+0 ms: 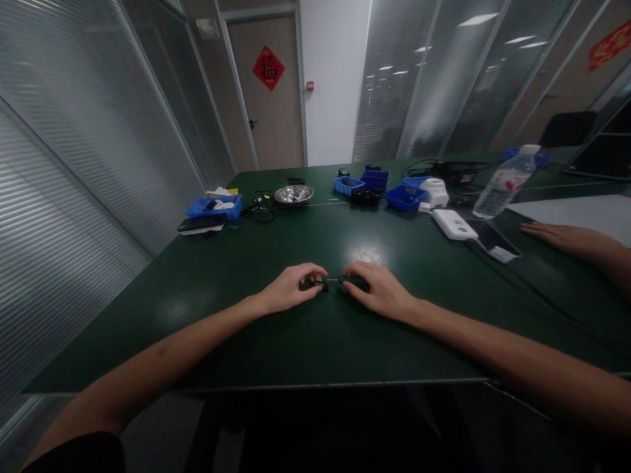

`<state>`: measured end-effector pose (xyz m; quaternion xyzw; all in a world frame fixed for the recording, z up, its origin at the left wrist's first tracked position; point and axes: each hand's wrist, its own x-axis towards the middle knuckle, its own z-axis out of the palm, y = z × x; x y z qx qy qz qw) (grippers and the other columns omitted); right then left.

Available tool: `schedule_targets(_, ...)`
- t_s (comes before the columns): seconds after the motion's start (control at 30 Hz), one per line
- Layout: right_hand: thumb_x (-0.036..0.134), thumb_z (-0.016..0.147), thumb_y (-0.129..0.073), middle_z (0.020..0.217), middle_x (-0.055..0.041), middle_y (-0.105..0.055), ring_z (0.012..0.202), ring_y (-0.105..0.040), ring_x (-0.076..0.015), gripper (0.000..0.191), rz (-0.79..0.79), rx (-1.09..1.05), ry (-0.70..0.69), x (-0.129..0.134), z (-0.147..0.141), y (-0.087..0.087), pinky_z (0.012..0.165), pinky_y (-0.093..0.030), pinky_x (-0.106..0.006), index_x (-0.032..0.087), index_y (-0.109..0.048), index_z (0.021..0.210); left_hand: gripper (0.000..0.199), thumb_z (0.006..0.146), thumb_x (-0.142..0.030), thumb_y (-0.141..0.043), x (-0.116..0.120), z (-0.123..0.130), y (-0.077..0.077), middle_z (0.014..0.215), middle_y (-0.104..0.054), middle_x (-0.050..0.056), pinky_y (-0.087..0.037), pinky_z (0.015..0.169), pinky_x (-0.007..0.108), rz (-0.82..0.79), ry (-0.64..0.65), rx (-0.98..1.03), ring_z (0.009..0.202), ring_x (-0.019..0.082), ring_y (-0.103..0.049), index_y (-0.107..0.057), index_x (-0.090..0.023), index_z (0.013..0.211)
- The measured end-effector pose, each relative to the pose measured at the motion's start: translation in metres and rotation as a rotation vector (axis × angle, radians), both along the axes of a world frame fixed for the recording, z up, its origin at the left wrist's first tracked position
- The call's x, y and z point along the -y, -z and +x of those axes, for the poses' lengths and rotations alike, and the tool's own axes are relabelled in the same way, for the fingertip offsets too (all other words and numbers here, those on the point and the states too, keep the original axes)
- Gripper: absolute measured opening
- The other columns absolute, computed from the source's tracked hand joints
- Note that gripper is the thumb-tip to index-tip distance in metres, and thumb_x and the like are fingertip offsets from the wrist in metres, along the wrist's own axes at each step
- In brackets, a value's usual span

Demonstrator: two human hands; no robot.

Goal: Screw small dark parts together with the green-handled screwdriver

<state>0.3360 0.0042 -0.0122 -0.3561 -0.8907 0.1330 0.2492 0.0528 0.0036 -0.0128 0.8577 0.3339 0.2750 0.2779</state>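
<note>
Near the middle of the green table (296, 348), my left hand (292, 286) is closed round a small black object (324, 286), with thumb and fingertips at its right end. Facing it, my right hand (379, 289) grips a dark handle (357, 282) from which a thin metal shaft (333, 280) points left. The shaft's tip reaches the black object or ends just beside it; which of these cannot be made out. Most of the black object is hidden by my left fingers.
Blue trays (407, 197), a metal bowl (294, 195) and a blue basket (231, 209) stand further back. On the right are a white device (453, 225) with a cable, a bottle (505, 184) and another person's hand (566, 238).
</note>
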Motion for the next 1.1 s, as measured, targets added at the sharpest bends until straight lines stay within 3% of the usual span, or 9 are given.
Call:
schedule_targets(0.3, 0.033, 0.099, -0.058, 0.107, -0.0082, -0.071, 0.089, -0.067, -0.0216, 0.022, -0.002, 0.002, 0.000, 0.0023, -0.0006, -0.0029, 0.080, -0.053, -0.038, 0.021, -0.065, 0.116, 0.018, 0.094, -0.029, -0.066, -0.0015, -0.0009, 0.0003, 0.100, -0.069, 0.007, -0.050, 0.083, 0.034, 0.052, -0.047, -0.046, 0.094, 0.021, -0.063, -0.074, -0.020, 0.108)
schedule_targets(0.9, 0.033, 0.102, -0.054, 0.109, -0.0088, -0.069, 0.088, -0.066, -0.0214, 0.022, -0.009, 0.010, -0.055, 0.0066, -0.0002, -0.0077, 0.077, -0.053, -0.037, 0.021, -0.062, 0.118, 0.020, 0.098, -0.030, -0.065, -0.0012, -0.0026, -0.0026, 0.105, -0.070, 0.008, -0.049, 0.077, 0.031, 0.018, -0.017, -0.025, 0.091, 0.019, -0.063, -0.076, -0.021, 0.113)
schedule_targets(1.1, 0.033, 0.103, -0.054, 0.111, -0.0086, -0.068, 0.094, -0.066, -0.0223, 0.023, 0.001, 0.023, -0.083, 0.0073, -0.0015, -0.0058, 0.082, -0.053, -0.038, 0.020, -0.061, 0.121, 0.025, 0.099, -0.028, -0.066, -0.0019, -0.0048, 0.0002, 0.112, -0.072, 0.009, -0.051, 0.088, 0.033, -0.001, 0.023, 0.035, 0.100, 0.021, -0.066, -0.078, -0.023, 0.120)
